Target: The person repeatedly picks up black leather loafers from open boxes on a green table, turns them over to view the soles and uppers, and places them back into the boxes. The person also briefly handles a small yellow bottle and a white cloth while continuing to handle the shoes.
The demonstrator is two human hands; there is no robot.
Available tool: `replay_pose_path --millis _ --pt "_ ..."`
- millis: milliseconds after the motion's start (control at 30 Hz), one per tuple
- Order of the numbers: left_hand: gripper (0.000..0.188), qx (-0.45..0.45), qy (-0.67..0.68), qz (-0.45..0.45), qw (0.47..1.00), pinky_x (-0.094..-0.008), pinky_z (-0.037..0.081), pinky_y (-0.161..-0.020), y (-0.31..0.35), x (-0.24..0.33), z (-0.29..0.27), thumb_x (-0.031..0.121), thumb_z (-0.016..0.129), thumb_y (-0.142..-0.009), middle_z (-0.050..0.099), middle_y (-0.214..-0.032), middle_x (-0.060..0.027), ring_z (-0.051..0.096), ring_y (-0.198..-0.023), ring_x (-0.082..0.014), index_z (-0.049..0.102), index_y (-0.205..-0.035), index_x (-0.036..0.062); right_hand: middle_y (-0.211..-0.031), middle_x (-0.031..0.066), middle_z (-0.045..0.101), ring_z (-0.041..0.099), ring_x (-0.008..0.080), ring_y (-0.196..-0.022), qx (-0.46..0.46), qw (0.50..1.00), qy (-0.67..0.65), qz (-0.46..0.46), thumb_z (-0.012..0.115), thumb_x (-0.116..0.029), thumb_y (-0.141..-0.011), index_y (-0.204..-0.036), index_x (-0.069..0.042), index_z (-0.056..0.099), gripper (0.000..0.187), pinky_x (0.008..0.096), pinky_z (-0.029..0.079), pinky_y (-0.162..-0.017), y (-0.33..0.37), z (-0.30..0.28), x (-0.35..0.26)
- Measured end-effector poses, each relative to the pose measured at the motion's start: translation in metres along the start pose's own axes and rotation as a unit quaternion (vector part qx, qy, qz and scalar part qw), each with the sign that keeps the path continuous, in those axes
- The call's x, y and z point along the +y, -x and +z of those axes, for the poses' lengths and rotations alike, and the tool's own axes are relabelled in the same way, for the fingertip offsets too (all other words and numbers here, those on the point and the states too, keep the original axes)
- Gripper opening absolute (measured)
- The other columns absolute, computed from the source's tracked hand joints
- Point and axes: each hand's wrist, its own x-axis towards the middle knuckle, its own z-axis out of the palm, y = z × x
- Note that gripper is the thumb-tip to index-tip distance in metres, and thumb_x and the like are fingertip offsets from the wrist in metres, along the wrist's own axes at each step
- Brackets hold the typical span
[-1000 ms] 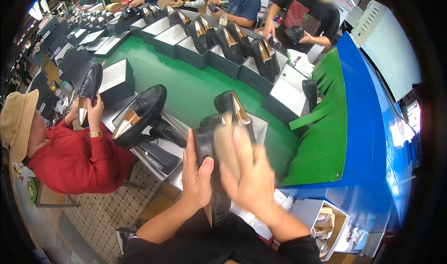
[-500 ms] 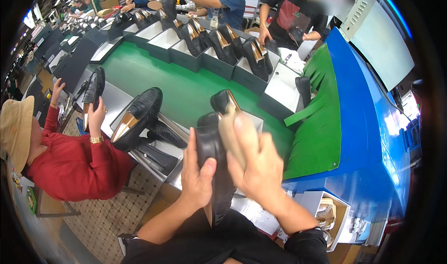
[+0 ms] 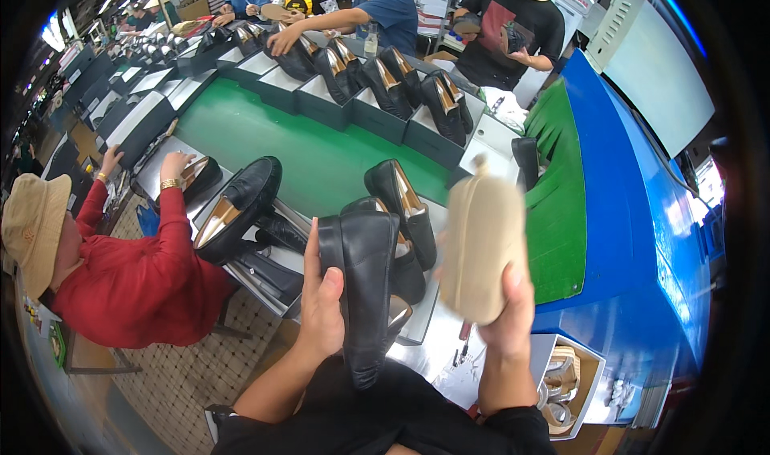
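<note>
Frame centre: left hand (image 3: pixel 323 319), fingers clamped on black shoe (image 3: pixel 369 266); right hand (image 3: pixel 511 319) clamped on beige pad (image 3: pixel 485 242). Slack grip could drop either.

On the near side of the smooth, softly shiny green conveyor belt (image 3: pixel 321 152), smooth, lightly glossed leather-like material is seen on the black loafer (image 3: pixel 369 270), and a matt surface on the blurred beige oblong block (image 3: pixel 485 246). To the belt's right, the machine housing (image 3: pixel 630 190) is coated in glossy blue; beyond the belt, the shoe boxes (image 3: pixel 379 125) are faced in matt dark cardboard, and to its left the bucket hat (image 3: pixel 36 214) is made of matt cloth.
</note>
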Motion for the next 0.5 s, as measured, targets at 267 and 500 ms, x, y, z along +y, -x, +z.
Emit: replay_pose_path --millis 267,500 --pt "0.079 0.035 -0.021 0.034 0.999 -0.0362 0.03 -0.111 0.003 -0.006 0.008 0.035 0.048 -0.098 0.036 -0.146 -0.0186 0.039 -0.132 -0.0236 0.006 -0.154 -0.003 -0.128 0.0222 0.049 0.054 0.0338 -0.112 0.028 0.887 0.431 -0.163 0.051 -0.02 -0.098 -0.144 0.004 0.038 0.054 0.0382 0.044 -0.096 0.004 -0.002 0.039" --pt "0.082 0.048 -0.174 0.053 0.982 -0.0376 0.036 -0.105 0.005 -0.009 0.01 0.041 0.052 -0.095 0.042 -0.135 -0.02 0.046 -0.123 -0.0283 0.015 -0.154 -0.0008 -0.11 0.0268 0.056 0.061 0.0389 -0.089 0.027 0.828 0.542 -0.143 0.068 -0.031 -0.088 -0.148 0.011 0.022 0.086 0.0437 0.051 -0.075 0.011 0.016 0.034"
